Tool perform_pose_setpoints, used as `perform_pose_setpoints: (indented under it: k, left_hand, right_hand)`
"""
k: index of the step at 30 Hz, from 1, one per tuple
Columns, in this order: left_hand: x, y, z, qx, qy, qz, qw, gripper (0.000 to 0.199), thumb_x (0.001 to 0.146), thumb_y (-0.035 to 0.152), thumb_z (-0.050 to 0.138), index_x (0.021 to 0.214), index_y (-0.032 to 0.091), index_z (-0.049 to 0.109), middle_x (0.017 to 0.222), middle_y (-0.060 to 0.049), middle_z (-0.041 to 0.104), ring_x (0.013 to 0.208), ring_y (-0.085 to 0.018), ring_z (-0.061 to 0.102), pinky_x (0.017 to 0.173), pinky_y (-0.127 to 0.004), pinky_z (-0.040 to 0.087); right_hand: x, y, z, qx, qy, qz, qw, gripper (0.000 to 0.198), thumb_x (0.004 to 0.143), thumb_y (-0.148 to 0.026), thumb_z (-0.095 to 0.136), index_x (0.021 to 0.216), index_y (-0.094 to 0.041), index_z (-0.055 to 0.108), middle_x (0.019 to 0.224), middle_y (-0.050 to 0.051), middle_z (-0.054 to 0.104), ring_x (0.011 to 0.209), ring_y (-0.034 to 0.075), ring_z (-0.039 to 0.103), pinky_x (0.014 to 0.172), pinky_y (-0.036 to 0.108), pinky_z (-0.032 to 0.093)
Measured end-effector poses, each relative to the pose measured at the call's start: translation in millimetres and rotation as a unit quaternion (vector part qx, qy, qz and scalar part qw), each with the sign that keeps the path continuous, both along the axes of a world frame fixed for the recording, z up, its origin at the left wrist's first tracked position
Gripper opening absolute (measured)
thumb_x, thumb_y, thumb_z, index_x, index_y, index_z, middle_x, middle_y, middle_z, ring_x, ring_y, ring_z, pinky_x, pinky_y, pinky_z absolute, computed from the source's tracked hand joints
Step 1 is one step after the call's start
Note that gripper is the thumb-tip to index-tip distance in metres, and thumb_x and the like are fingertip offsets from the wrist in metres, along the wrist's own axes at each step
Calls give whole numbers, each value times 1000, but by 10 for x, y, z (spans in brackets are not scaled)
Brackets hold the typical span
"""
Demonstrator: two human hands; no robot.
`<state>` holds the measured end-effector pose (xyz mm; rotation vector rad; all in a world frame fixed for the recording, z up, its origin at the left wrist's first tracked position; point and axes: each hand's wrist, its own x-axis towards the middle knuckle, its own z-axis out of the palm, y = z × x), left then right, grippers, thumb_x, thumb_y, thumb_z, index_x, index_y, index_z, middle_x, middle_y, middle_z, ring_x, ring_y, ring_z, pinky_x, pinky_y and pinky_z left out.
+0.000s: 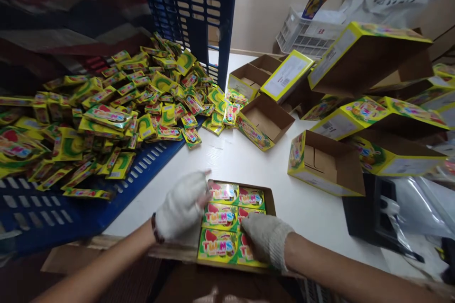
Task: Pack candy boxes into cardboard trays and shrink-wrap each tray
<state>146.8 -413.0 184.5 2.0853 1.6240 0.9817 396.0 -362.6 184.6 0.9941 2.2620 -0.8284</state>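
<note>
An open cardboard box (pixel 270 203) stands at the table's front edge, filled with yellow-green TWINS packs (pixel 219 241) in two columns. My left hand (pixel 182 206), in a white fingerless glove, is at the box's left side, slightly blurred. Its bare fingertips are apart near the upper left pack, and I see nothing held in them. My right hand (pixel 265 236), in a greyish glove, rests over the right column with its fingers on the packs. It covers parts of the middle and lower right packs. The right fingertips are partly hidden.
On the left a blue plastic crate (pixel 142 163) lies tipped, with a heap of small packs (pixel 124 104) spilling onto the white table (pixel 213 156). Several open cardboard boxes (pixel 325 163) lie at the right. Behind them are a white crate (pixel 309 33) and a plastic bag (pixel 384 2).
</note>
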Motion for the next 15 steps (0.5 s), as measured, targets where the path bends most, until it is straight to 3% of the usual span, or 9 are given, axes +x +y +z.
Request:
perform_pose_setpoints:
  k: [2, 4, 6, 7, 8, 10, 12, 15]
  left_hand:
    - [-276, 444, -46, -35, 51, 140, 988, 33, 89, 30, 51, 117, 19, 63, 125, -14, 59, 121, -28, 53, 106, -42, 42]
    - [-522, 855, -105, -102, 143, 199, 964, 37, 82, 29, 57, 115, 15, 63, 123, -18, 56, 119, -33, 51, 104, -47, 41]
    - [-671, 1147, -168, -132, 197, 204, 950, 44, 75, 27, 63, 117, 15, 63, 125, -19, 53, 122, -37, 46, 107, -53, 34]
    - [-697, 1236, -202, -130, 205, 197, 950, 48, 72, 25, 65, 119, 16, 62, 129, -19, 51, 126, -39, 42, 109, -55, 29]
    - [-690, 1288, -237, -125, 208, 189, 952, 51, 71, 24, 66, 122, 18, 61, 133, -18, 49, 130, -40, 38, 112, -57, 24]
    - [-588, 1297, -314, -121, 216, 180, 952, 55, 72, 23, 66, 126, 20, 59, 139, -18, 45, 134, -41, 32, 113, -58, 19]
    - [-410, 1228, -392, -124, 217, 173, 953, 54, 75, 26, 65, 127, 20, 58, 143, -19, 43, 134, -42, 31, 111, -59, 22]
    - [-144, 1102, -466, -158, 174, 164, 958, 46, 77, 27, 64, 123, 19, 61, 142, -20, 43, 131, -44, 34, 106, -59, 31]
  right_hand:
    - [-104, 171, 117, -30, -3, 37, 999, 24, 46, -21, 79, 59, -24, 60, 57, 2, 58, 57, 23, 59, 55, 33, 45]
    - [-277, 430, 269, -70, 23, 44, 996, 25, 53, -28, 78, 51, -22, 54, 46, -2, 48, 49, 18, 52, 51, 31, 41]
    - [-495, 753, 366, -95, 93, -30, 991, 25, 69, -33, 70, 54, -21, 54, 46, -3, 47, 48, 14, 49, 51, 28, 40]
    - [-612, 928, 373, -101, 146, -116, 977, 23, 74, -33, 67, 59, -21, 55, 49, -3, 49, 48, 13, 49, 50, 27, 40]
    - [-729, 1106, 349, -114, 202, -216, 949, 20, 77, -31, 66, 64, -20, 55, 53, -2, 52, 49, 13, 51, 50, 25, 41]
    - [-962, 1456, 225, -142, 302, -407, 851, 17, 82, -32, 63, 77, -19, 54, 65, -1, 57, 53, 12, 55, 50, 24, 45]
    - [-1192, 1772, 56, -158, 349, -506, 773, 22, 88, -39, 58, 87, -19, 51, 73, 0, 57, 54, 11, 58, 50, 24, 49]
    - [-1498, 2118, -146, -163, 374, -535, 740, 33, 93, -52, 46, 93, -19, 47, 72, 1, 53, 52, 11, 55, 46, 22, 49]
